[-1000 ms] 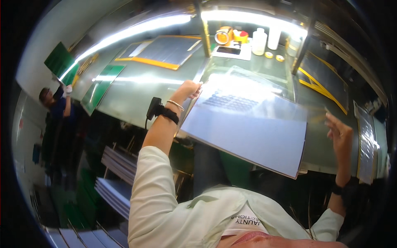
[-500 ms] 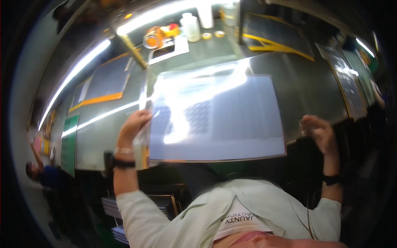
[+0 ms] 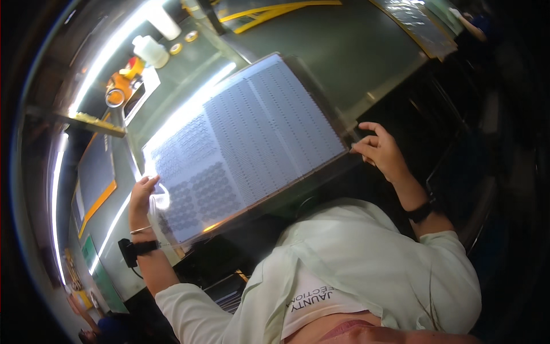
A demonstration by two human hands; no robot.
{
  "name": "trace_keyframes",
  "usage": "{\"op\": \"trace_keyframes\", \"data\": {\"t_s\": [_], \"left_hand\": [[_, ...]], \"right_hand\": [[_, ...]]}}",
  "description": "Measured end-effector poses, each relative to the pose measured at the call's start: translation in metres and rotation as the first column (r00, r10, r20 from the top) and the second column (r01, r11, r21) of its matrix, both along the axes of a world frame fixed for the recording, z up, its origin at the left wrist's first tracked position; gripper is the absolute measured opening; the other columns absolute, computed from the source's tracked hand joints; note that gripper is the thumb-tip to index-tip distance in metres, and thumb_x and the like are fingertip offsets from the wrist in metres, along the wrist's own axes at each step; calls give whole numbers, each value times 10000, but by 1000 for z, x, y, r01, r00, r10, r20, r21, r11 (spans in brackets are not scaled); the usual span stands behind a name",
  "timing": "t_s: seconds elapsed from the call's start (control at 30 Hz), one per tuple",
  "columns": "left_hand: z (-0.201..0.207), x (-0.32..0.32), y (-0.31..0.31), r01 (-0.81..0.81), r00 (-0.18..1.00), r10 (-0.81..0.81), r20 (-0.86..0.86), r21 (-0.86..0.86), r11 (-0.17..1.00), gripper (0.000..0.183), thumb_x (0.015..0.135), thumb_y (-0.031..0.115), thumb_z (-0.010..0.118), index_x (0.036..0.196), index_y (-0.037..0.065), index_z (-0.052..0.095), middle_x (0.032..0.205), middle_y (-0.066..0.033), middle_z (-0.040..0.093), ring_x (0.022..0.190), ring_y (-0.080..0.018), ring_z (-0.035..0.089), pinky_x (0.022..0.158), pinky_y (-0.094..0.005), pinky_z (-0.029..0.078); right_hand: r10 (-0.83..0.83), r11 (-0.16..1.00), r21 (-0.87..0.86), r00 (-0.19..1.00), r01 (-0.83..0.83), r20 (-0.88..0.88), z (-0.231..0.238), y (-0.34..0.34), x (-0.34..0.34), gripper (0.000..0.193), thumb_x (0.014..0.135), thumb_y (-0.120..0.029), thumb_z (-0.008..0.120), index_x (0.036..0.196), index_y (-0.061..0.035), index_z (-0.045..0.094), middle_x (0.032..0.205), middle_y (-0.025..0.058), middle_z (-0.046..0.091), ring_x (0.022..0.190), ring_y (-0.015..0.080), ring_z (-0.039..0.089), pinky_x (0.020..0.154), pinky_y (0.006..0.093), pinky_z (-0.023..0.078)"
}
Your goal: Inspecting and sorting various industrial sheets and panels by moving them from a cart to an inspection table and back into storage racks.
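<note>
Glossy grey-green tabletop [image 3: 366, 51], streaked with glare from long ceiling lights, dark room all round. Along its far edge, yellow-bordered dark mats [image 3: 94, 175], a white plastic bottle [image 3: 150, 50], an orange tape roll [image 3: 116, 94]; contents of the bottle impossible to tell. Large translucent sheet [image 3: 246, 143] printed with rows of small round shapes, held tilted above the tabletop's near edge, between both hands. Left hand [image 3: 142, 198] at the sheet's left corner, fingers [image 3: 150, 182] curled and pinching its edge. Right hand [image 3: 381, 152] at the right corner, fingers loosely bent, tips touching the edge; firm grasp or not, impossible to tell. Dark bands on both wrists, white sleeves below.
</note>
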State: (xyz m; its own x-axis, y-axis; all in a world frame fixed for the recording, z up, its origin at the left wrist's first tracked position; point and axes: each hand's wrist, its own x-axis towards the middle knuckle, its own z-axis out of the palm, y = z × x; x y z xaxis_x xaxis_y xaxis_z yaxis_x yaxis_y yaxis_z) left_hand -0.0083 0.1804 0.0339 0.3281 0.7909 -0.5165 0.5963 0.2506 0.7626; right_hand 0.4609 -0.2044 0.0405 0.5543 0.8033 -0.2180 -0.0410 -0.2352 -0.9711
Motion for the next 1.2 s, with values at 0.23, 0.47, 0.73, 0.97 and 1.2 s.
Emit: {"op": "trace_keyframes", "data": {"t_s": [0.23, 0.47, 0.73, 0.97, 1.2], "left_hand": [[24, 21, -33, -229, 946, 203, 254, 75, 970, 107, 887, 181, 567, 917, 82, 539, 845, -60, 631, 701, -116, 604, 584, -204, 469], [13, 4, -40, -283, 907, 207, 366, 167, 944, 166, 909, 175, 539, 1056, 99, 542, 902, -92, 648, 722, -140, 623, 579, -217, 476], [9, -6, -36, -292, 892, 205, 403, 167, 942, 188, 919, 182, 522, 1091, 108, 543, 956, -73, 646, 794, -145, 644, 604, -214, 502], [30, -4, -39, -309, 843, 107, 527, 313, 898, 185, 895, 121, 550, 1073, 77, 572, 1021, -117, 637, 802, -177, 655, 608, -204, 517], [37, -17, -43, -430, 790, 164, 591, 343, 836, 210, 902, 128, 540, 1102, 68, 564, 1018, -114, 630, 818, -178, 652, 648, -211, 521]], "right_hand": [[85, 987, -117, 977, -109, -197, -10, -10, 3, 155, 823, -49, 605, 958, 11, 556, 734, 49, 582, 552, 65, 534, 453, 163, 394], [-45, 994, -68, 870, 90, 490, -23, 2, -5, 203, 805, -112, 658, 935, -19, 532, 695, 22, 576, 549, 73, 531, 489, 195, 431], [117, 990, -97, 983, -104, 139, -10, -2, -14, 118, 825, -93, 615, 765, 1, 578, 660, 21, 579, 587, 66, 529, 529, 222, 447], [133, 989, -97, 965, -114, 224, -14, 7, -14, 110, 804, -73, 627, 772, 17, 573, 653, 35, 579, 585, 81, 523, 561, 223, 434], [28, 991, -132, 953, 13, 303, -27, 21, -6, 167, 777, -119, 678, 752, 1, 565, 645, 51, 570, 575, 100, 508, 552, 256, 422]]}}
